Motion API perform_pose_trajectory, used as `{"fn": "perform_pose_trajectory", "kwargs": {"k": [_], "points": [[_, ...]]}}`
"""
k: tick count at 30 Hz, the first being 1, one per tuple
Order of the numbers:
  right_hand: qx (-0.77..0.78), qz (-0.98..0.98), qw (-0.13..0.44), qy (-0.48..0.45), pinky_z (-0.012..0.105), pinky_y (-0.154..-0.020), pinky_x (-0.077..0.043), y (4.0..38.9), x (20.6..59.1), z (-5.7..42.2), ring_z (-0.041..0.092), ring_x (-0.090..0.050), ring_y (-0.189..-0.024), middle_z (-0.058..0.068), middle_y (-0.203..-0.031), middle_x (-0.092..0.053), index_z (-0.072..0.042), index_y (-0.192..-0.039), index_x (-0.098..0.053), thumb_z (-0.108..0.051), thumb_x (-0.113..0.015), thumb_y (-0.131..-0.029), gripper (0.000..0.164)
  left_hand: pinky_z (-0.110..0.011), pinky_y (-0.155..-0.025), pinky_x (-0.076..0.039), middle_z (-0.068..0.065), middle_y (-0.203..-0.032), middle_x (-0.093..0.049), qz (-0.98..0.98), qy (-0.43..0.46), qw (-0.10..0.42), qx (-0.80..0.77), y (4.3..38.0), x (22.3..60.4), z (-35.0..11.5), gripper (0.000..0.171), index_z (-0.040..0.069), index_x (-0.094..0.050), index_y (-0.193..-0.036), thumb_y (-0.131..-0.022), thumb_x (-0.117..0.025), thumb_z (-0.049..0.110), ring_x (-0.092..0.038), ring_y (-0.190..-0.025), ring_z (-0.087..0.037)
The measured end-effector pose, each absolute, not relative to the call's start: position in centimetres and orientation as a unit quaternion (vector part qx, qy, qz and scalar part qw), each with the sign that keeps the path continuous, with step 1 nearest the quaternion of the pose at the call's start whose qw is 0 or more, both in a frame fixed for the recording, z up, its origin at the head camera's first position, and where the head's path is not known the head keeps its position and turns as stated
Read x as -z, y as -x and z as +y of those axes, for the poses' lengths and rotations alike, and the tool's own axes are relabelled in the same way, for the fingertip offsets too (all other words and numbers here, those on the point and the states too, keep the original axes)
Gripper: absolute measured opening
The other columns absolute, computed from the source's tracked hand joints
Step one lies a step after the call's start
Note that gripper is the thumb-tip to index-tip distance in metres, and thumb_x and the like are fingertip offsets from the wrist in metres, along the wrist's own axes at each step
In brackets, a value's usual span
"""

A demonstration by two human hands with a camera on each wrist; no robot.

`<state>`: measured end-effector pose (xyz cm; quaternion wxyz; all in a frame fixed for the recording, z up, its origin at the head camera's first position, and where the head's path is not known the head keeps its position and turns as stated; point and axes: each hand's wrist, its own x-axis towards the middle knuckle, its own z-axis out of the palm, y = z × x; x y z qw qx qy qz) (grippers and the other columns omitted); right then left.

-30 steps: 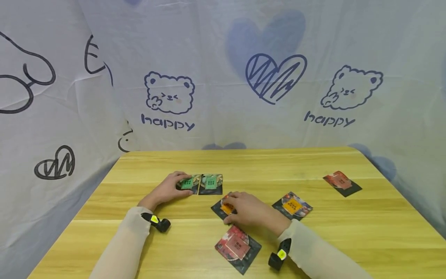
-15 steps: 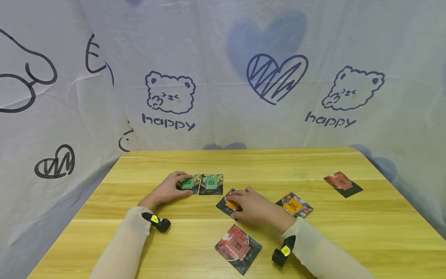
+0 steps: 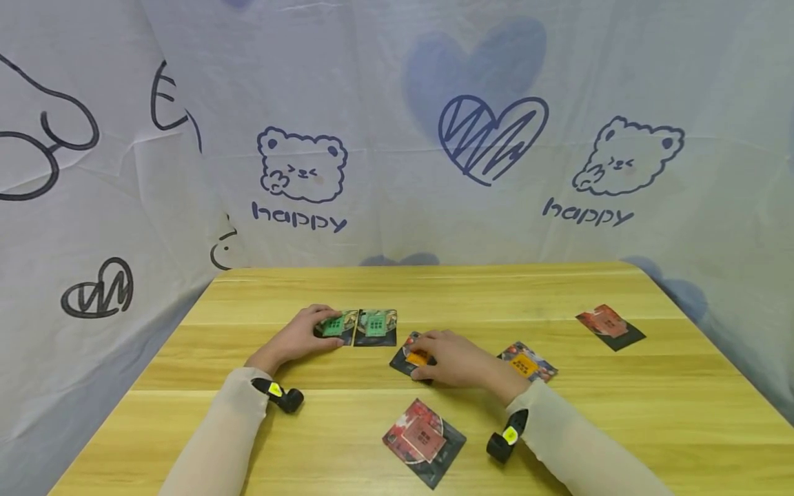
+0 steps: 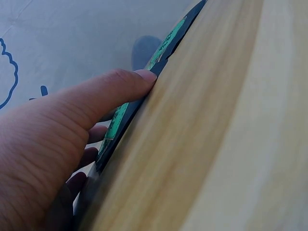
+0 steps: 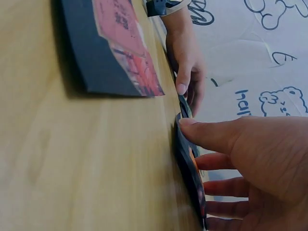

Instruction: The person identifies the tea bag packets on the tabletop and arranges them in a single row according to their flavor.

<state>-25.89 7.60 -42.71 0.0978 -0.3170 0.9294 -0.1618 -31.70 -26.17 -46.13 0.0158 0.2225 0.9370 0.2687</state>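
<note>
My left hand lies over a flat green-labelled packet at the left of the table, thumb on its near edge and fingers at its far side. Right beside that packet lies a second green-labelled packet. With thumb and spread fingers, my right hand holds an orange-labelled packet by its edges, close to the tabletop; the palm hides part of it. Another orange-labelled packet sits behind my right wrist, partly covered by it. In the right wrist view, the thumb presses the held packet's dark edge.
A red-labelled packet lies turned cornerwise near the front of the wooden table. A second red-labelled packet is at the far right. White printed cloth hangs behind and at both sides.
My right hand has slid a little right and away from me, and the orange-labelled packet has moved with it. The left hand and the green-labelled packets have stayed put.
</note>
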Motion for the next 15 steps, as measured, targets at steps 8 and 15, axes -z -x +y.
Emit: {"fn": "perform_pose_trajectory", "kwargs": {"k": [8, 15], "points": [[0.154, 0.935, 0.085, 0.308, 0.046, -0.099, -0.045, 26.2, 43.4, 7.7, 0.031, -0.051, -0.123, 0.014, -0.141, -0.046, -0.016, -0.142, -0.052, -0.043, -0.063, -0.095, 0.056, -0.061, -0.105, -0.033, -0.02, -0.146, -0.039, 0.938, -0.222, 0.012, -0.266, 31.6, 46.3, -26.2, 0.068, 0.01, -0.053, -0.142, -0.087, -0.072, 0.045, -0.034, -0.134, -0.042], [0.154, 0.937, 0.081, 0.302, 0.045, -0.1, -0.043, 26.7, 43.8, 8.0, 0.03, -0.047, -0.127, 0.013, -0.144, -0.042, -0.016, -0.147, -0.046, -0.041, -0.057, -0.099, 0.056, -0.061, -0.105, -0.033, -0.019, -0.146, -0.04, 0.938, -0.222, 0.009, -0.266, 31.6, 46.6, -26.2, 0.068, 0.011, -0.053, -0.142, -0.087, -0.072, 0.046, -0.034, -0.134, -0.042]]}}
